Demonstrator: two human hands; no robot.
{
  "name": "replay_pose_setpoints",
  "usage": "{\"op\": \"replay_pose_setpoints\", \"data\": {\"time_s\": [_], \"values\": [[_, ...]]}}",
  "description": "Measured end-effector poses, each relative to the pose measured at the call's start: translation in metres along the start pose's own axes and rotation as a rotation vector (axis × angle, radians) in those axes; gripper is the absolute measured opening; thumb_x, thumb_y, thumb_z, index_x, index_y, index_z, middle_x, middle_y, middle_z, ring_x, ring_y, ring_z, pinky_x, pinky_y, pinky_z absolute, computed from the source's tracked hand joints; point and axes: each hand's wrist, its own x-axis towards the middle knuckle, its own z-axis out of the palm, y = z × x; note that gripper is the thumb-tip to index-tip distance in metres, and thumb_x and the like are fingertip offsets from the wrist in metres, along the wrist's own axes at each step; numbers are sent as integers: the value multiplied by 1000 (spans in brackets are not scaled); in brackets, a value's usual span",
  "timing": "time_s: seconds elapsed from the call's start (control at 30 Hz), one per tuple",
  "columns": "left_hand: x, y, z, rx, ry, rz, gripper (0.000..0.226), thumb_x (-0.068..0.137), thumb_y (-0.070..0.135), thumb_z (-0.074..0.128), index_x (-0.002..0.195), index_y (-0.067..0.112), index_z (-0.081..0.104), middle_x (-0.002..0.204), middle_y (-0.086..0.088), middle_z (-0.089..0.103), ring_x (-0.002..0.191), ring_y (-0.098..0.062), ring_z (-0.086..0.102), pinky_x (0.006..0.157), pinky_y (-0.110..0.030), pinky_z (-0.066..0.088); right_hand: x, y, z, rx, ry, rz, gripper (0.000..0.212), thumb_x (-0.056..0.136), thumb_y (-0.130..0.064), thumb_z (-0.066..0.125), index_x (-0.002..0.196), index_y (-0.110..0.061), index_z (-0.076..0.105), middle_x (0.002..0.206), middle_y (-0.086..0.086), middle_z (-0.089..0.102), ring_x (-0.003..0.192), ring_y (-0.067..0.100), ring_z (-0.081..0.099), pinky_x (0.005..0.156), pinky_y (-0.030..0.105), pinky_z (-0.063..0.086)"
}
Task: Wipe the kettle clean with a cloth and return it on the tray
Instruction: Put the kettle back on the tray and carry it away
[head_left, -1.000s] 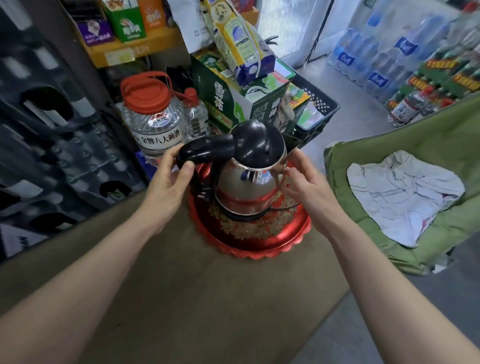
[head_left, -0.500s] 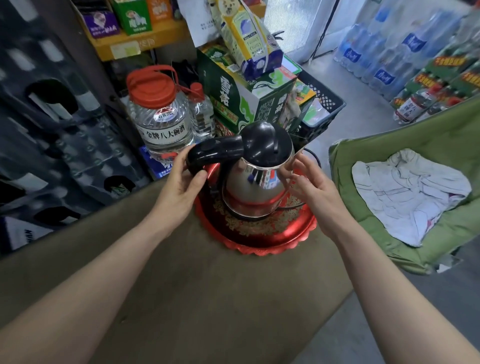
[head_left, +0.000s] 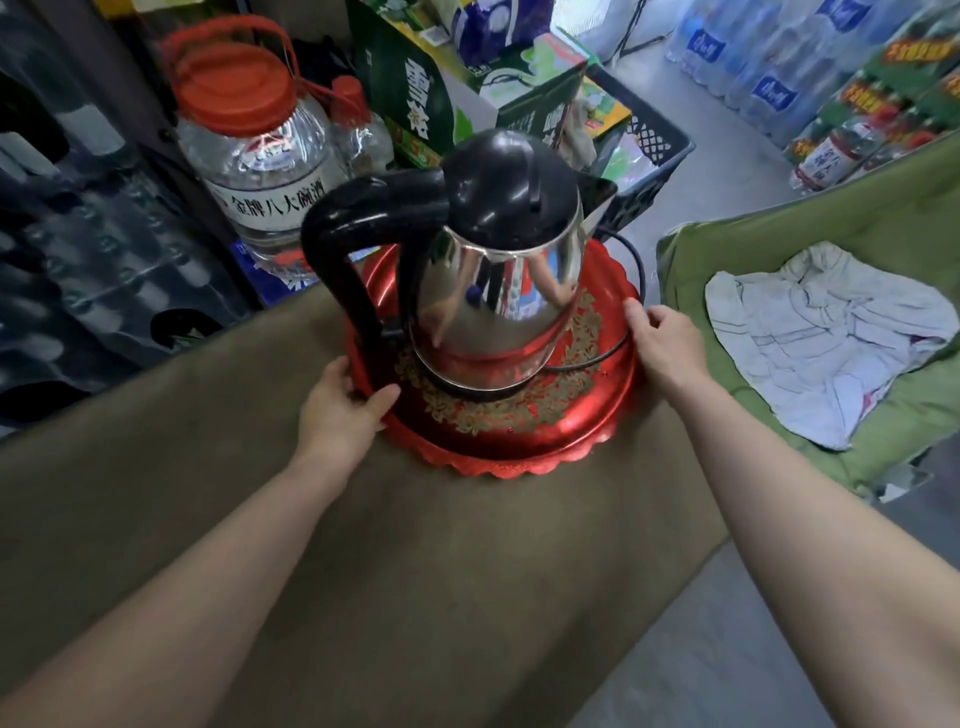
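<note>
A shiny steel kettle with a black lid and black handle stands upright on a round red tray with gold flowers, on a brown surface. My left hand grips the tray's near-left rim, thumb on top of it. On the right rim, my right hand holds on with curled fingers, beside the black cord. A crumpled white cloth lies to the right on a green cushion, apart from both hands.
Behind the tray stand a large clear jug with a red cap, a green carton and a black crate. Dark crates fill the left. Packs of bottled water line the far right floor.
Both hands left the kettle: the left came off the handle, the right off the body. They dropped down to the tray's rim. The camera moved closer.
</note>
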Motion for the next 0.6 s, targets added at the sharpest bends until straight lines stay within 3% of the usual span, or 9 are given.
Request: {"op": "replay_pose_setpoints", "data": {"time_s": [0.13, 0.3, 0.4, 0.47, 0.6], "values": [[8, -5, 2, 8, 27, -29, 63, 88, 7, 70, 144, 11, 41, 129, -11, 60, 102, -27, 68, 69, -30, 57, 3, -5, 3, 66, 56, 4, 36, 99, -31, 57, 71, -9, 58, 70, 6, 57, 81, 31, 57, 68, 35, 35], [-6, -2, -5, -125, 36, -69, 62, 89, -2, 65, 144, 12, 40, 132, 0, 57, 102, -18, 65, 61, -20, 55, -16, -5, 0, 122, 93, -13, 16, 87, -21, 66, 76, -9, 68, 79, 12, 63, 78, 25, 56, 71, 32, 40], [-24, -6, -13, -200, 29, -107, 51, 92, -5, 60, 137, 12, 43, 125, 3, 61, 90, -8, 63, 52, -16, 51, -30, -10, -5, 167, 129, -43, 22, 74, -26, 64, 56, -18, 55, 90, 9, 52, 80, 22, 51, 74, 27, 37], [-39, -10, -20, -228, 35, -128, 50, 92, -4, 59, 137, 12, 44, 124, 3, 64, 89, -6, 62, 54, -19, 51, -41, -11, -8, 176, 123, -44, 34, 77, -18, 67, 50, -23, 47, 94, 9, 48, 79, 22, 49, 74, 25, 33], [-73, -11, -45, -266, 48, -113, 44, 92, -4, 59, 130, 16, 49, 107, 15, 67, 87, -4, 63, 65, -25, 47, -84, -7, -15, 271, 99, -32, 14, 73, -22, 65, 63, -14, 69, 80, 14, 71, 73, 29, 69, 72, 31, 53]]}}
